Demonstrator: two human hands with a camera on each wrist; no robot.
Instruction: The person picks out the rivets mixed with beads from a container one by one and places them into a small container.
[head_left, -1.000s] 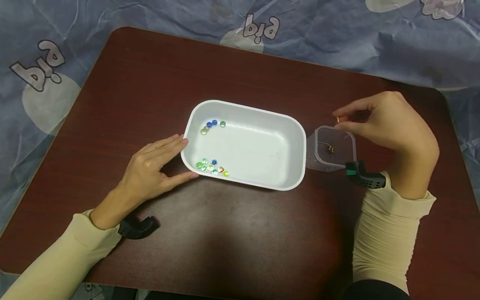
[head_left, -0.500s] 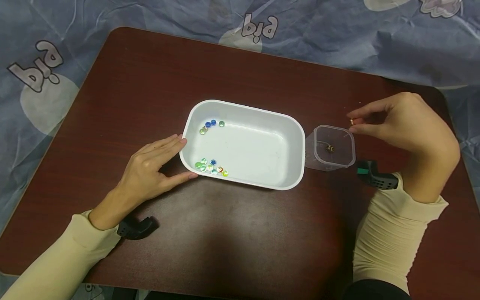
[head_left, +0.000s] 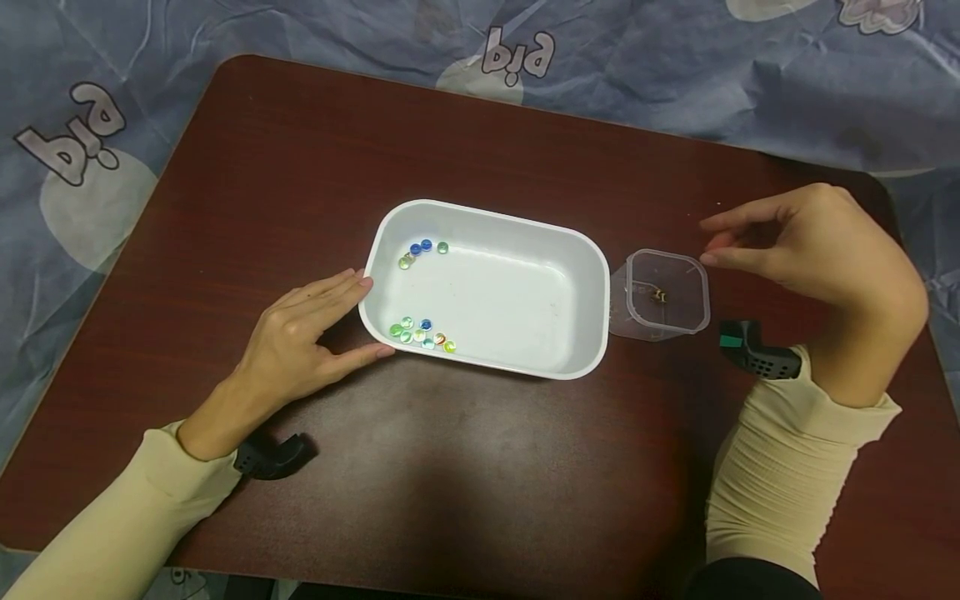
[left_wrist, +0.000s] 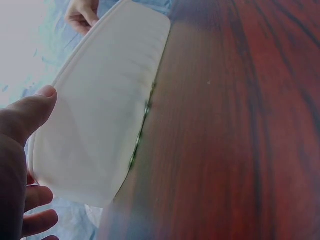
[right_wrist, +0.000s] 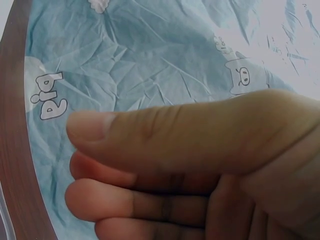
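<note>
My left hand [head_left: 300,321] rests against the left end of a white rectangular plastic basin [head_left: 502,292], its fingers fairly straight. In the left wrist view its thumb touches the basin's rim. Glass marbles lie inside in two groups: several at the back left [head_left: 416,249] and several at the front left [head_left: 420,335]. My right hand [head_left: 817,242] hovers beyond the upper right of a clear plastic container [head_left: 682,318], thumb and fingertips close together. No object shows between them in the head or right wrist view. A small gold-coloured piece [head_left: 658,296] sits in the clear container.
The clear container stands beside the basin's right end. Both are on a dark reddish-brown table [head_left: 480,467]. Blue-grey printed fabric [head_left: 637,67] lies beyond the table's edges. A black wrist mount [head_left: 757,354] sticks out from the right sleeve, and another [head_left: 273,457] from the left.
My right hand has moved right, away from above the clear container. The small gold-coloured piece seen earlier between its fingertips no longer shows. My left hand and the basin stay in place.
</note>
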